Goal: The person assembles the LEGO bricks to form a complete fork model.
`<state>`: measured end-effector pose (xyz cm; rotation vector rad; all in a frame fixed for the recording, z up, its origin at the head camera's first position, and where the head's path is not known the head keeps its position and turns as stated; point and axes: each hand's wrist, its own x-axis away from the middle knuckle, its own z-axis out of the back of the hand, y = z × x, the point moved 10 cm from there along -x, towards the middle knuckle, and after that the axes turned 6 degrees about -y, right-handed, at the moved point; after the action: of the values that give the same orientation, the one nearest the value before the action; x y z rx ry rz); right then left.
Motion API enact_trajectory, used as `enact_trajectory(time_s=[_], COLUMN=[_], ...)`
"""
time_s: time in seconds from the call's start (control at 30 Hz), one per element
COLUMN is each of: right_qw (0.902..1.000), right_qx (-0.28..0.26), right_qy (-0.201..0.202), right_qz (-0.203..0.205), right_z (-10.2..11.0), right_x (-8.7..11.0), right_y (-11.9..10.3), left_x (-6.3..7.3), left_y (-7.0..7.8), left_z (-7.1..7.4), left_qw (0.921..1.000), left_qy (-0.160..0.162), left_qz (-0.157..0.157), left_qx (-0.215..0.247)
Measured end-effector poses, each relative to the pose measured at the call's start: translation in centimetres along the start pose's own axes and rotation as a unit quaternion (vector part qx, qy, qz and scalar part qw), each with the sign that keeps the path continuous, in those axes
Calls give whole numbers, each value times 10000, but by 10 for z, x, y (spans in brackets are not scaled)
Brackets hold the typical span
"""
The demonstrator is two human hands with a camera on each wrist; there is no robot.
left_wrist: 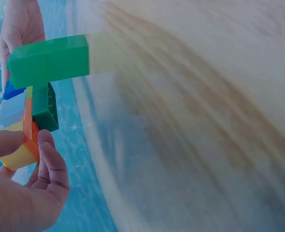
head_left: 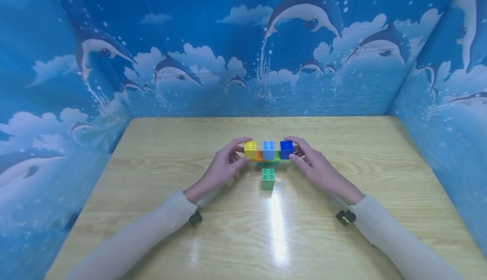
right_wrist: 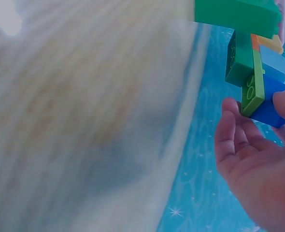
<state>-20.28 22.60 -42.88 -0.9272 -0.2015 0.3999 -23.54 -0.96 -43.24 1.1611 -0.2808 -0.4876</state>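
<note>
Both hands hold one assembly of toy building bricks above the table. A yellow brick (head_left: 250,150), a light blue brick (head_left: 268,150) and a dark blue brick (head_left: 286,149) sit in a row along its top. Beneath them run an orange plate (left_wrist: 30,122) and a lime green plate (right_wrist: 253,89), with a dark green brick (right_wrist: 239,58) under their middle. My left hand (head_left: 224,161) pinches the yellow end between thumb and fingers. At the opposite end, my right hand (head_left: 317,166) grips the dark blue brick. Nearer to me, a green brick block (head_left: 268,179) stands upright, apart from the assembly.
The wood-grain table (head_left: 160,153) reflects a bright streak of light in front of the green block. A blue dolphin-print backdrop (head_left: 228,60) rises behind the table and along both sides. Each wrist wears a small black device (head_left: 346,217).
</note>
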Motion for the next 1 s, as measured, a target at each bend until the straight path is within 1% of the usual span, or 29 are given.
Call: enact_trajectory(time_s=[0.1, 0.23, 0.4, 0.7, 0.87, 1.0], right_qw=[9999, 9996, 9993, 9981, 9979, 9980], right_qx=[104, 125, 141, 211, 260, 340], right_qy=[115, 173, 199, 257, 245, 231], right_qz=[74, 181, 279, 516, 533, 477], right_z=[5, 7, 9, 10, 8, 6], right_x=[2, 5, 10, 20, 28, 32], right_y=[-8, -17, -26, -43, -47, -47], left_x=[2, 6, 12, 27, 35, 41], left_y=[8, 17, 26, 36, 42, 43], left_z=[3, 8, 11, 13, 11, 10], left_qw=[9998, 9990, 9985, 9981, 9977, 9974], left_qy=[49, 114, 96, 188, 176, 191], left_qz=[-153, -345, -483, -575, -638, -660], left_qx=[-123, -243, -228, -104, -159, -225])
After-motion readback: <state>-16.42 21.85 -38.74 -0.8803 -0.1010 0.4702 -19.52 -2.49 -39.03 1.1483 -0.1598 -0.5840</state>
